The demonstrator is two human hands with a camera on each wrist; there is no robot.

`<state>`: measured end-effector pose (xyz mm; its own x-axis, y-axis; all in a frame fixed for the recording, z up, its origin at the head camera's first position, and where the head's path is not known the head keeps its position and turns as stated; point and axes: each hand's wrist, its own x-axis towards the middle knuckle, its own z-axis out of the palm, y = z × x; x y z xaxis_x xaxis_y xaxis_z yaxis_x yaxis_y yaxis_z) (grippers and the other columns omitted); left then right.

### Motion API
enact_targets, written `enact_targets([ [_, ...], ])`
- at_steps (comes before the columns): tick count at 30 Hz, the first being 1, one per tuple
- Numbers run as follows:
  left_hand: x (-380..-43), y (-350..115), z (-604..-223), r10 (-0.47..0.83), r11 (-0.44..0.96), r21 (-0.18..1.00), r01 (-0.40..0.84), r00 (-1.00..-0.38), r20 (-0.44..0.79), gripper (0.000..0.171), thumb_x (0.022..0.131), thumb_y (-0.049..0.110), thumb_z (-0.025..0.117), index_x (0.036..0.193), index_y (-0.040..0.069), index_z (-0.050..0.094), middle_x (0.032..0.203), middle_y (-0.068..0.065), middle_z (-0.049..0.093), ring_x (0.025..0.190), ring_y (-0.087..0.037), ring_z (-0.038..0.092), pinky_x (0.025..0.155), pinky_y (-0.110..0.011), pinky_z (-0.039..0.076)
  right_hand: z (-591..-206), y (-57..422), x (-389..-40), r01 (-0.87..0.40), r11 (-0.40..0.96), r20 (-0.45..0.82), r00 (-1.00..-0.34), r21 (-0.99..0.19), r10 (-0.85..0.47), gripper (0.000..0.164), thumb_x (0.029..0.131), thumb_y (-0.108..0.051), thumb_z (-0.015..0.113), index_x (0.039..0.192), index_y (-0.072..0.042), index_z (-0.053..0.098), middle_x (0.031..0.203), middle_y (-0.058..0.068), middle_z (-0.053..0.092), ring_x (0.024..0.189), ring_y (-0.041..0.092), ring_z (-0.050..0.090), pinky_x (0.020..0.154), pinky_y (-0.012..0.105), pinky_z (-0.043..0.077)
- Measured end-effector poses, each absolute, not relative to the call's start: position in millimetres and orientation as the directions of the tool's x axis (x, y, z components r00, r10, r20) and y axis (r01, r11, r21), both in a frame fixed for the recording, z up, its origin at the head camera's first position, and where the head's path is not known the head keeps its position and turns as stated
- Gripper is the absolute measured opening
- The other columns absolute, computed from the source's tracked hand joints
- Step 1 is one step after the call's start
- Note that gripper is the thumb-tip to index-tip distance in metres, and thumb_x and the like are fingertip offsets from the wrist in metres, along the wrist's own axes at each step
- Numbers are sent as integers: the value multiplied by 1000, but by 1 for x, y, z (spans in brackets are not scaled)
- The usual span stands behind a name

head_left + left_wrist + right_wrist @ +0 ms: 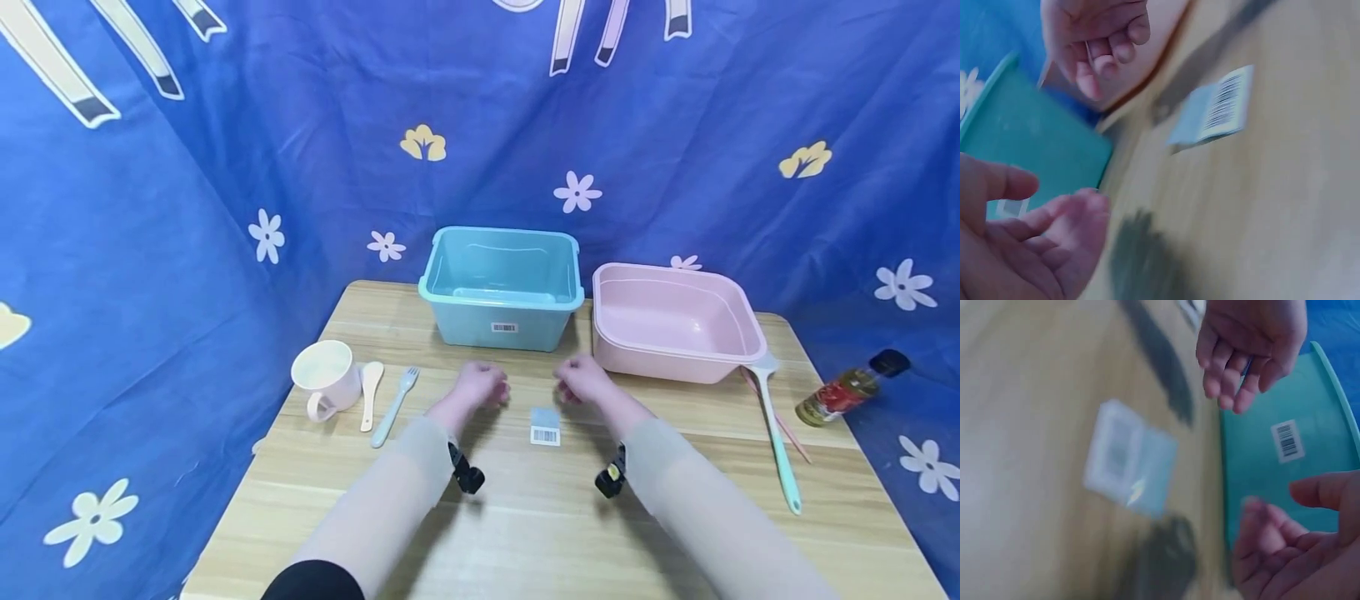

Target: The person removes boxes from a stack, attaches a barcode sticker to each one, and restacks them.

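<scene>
A small flat packet [545,419], pale blue with a white barcode label, lies on the wooden table between my two hands. My left hand [480,386] hovers to its left, fingers loosely bent and holding nothing. On the other side is my right hand [583,380], also above the table with relaxed fingers and nothing in them. Both wrist views show the packet [1213,107] apart from the fingers. Behind the hands stands a blue-green plastic bin [498,325] with a barcode sticker. The right wrist view is blurred around the packet [1130,459].
A pink basin [667,360] stands at the back right, with a turquoise-handled utensil [780,450] and a pink stick [793,437] beside it. A bottle [840,397] leans at the right edge. On the left are a white mug [337,379], a spoon [370,392] and a light-blue fork [393,408].
</scene>
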<state>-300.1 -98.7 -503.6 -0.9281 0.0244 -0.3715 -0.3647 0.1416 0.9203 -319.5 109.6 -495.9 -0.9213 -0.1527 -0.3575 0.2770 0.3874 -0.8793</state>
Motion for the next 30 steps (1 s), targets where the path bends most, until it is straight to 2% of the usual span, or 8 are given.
enact_targets([
  [3,-281,-87,-511,71,224,902,-369,-917,-393,25,93,5,56,112,-12,60,98,-25,67,89,-37,67,79,-44,56,-513,125,-298,303,447,-397,-908,-842,-131,10,93,-7,55,94,3,56,84,18,63,66,22,60,61,36,55],
  [6,-267,-76,-520,71,243,892,-380,-911,-407,22,87,1,59,105,-11,62,94,-25,68,86,-36,68,75,-43,57,-526,129,-278,342,413,-421,-900,-844,-115,8,90,-3,55,93,4,56,85,18,64,68,23,63,61,37,56],
  [11,-257,-60,-534,10,235,891,-388,-916,-401,15,85,-2,65,98,-8,65,82,-19,69,69,-25,67,62,-36,58,-534,121,-258,381,252,-418,-902,-889,-110,15,88,0,55,100,9,57,86,20,65,67,20,63,57,33,56],
  [15,-253,-54,-540,-20,253,891,-377,-923,-385,10,85,-3,69,94,-6,66,72,-13,66,58,-16,61,52,-30,55,-539,118,-251,420,187,-441,-893,-888,-89,18,89,2,57,105,10,57,83,19,64,65,17,61,53,29,54],
  [20,-253,-52,-543,-11,293,886,-359,-928,-373,5,83,-3,70,86,-3,66,66,-8,63,52,-13,57,45,-25,47,-543,118,-245,431,148,-446,-891,-890,-86,20,90,2,58,108,10,57,81,18,64,64,15,61,53,27,54],
  [23,-254,-51,-543,3,299,884,-359,-926,-377,5,83,-3,70,83,0,66,65,-7,63,51,-12,56,44,-22,41,-542,121,-241,411,154,-426,-901,-899,-81,22,89,1,60,109,9,57,83,15,64,67,16,61,56,28,54],
  [27,-253,-52,-532,37,183,917,-354,-930,-366,5,84,-4,69,84,-1,66,71,-8,64,54,-11,56,49,-22,47,-533,126,-236,334,194,-349,-936,-922,-49,32,88,-5,68,114,8,57,87,11,60,73,22,60,61,32,53],
  [30,-250,-53,-515,69,93,945,-314,-945,-321,7,85,-2,70,91,-4,66,78,-10,66,59,-12,59,57,-25,51,-523,131,-235,300,150,-314,-946,-942,-77,36,90,-11,70,117,9,57,89,10,61,76,24,62,67,35,54],
])
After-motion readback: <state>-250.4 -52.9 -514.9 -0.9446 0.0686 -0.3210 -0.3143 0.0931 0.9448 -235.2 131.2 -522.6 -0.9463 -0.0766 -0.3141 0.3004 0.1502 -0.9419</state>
